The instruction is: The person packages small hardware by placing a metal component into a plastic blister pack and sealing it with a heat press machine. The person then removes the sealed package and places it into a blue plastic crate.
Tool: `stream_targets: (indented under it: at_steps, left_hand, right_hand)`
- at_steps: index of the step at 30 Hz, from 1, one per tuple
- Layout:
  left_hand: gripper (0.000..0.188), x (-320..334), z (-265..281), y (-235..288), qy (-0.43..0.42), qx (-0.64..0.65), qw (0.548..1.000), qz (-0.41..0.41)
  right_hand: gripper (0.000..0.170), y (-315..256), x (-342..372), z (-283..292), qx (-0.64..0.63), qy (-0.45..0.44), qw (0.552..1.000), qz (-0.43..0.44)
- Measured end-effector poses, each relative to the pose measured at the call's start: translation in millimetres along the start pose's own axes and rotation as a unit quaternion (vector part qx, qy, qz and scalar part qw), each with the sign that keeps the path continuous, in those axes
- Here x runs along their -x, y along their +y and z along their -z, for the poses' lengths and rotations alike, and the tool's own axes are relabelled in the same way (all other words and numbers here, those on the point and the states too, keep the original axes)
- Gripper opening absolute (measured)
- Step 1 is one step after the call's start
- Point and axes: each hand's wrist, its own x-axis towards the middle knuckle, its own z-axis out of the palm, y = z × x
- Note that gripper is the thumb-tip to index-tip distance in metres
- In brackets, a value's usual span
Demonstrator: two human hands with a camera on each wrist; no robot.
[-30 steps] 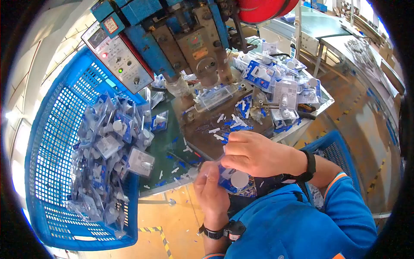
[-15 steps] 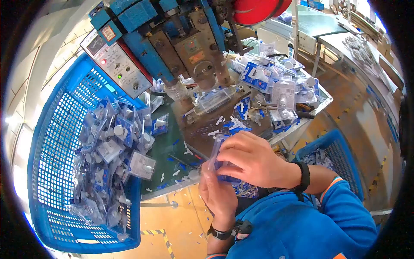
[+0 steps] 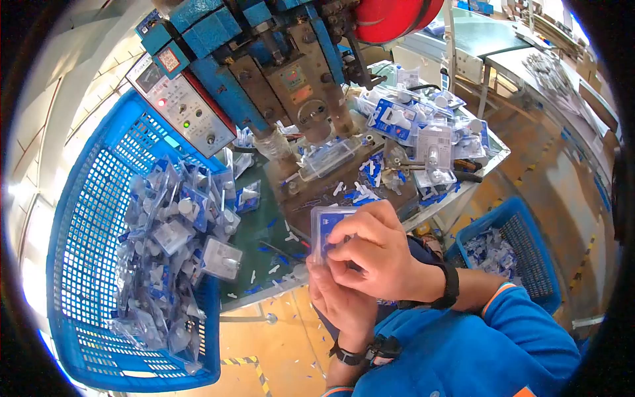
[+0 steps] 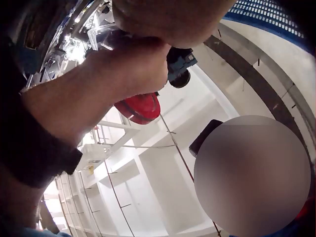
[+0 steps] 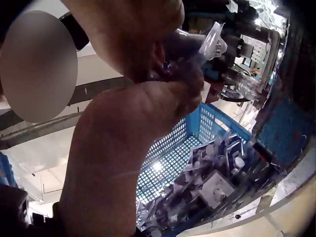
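Note:
In front of the person's chest, a clear plastic blister pack with a blue card (image 3: pixel 324 221) stands tilted up between both hands. The left hand (image 3: pixel 342 301) grips its lower edge from below, thumb along the near side. Across the pack's right side, the right hand (image 3: pixel 380 255) pinches with curled fingers and thumb, covering most of the card. In the right wrist view a clear corner of the blister pack (image 5: pixel 212 45) sticks out past the fingers; the left wrist view mostly shows the right hand (image 4: pixel 131 66) and forearm.
A big blue basket (image 3: pixel 63 278) heaped with blister packs stands at left. Ahead is a press machine (image 3: pixel 297 86) with a control box (image 3: pixel 182 109). More packs (image 3: pixel 436 142) pile at right on the bench; small white and blue pieces lie scattered. A smaller blue basket (image 3: pixel 539 264) sits low right.
The pack has turned from lying face up to standing more upright, and its top now shows above the hands. Both hands shifted with it, the left hand slightly right.

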Motion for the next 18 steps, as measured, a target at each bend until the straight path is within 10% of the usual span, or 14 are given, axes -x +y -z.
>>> stream_targets:
  at_steps: [18]
  left_hand:
    - [0.050, -1.6, -10.1, -3.3, 0.016, 0.088, 0.996, -0.006]
  right_hand:
    - [0.023, -7.1, -1.7, -7.1, 0.033, -0.015, 0.997, -0.061]
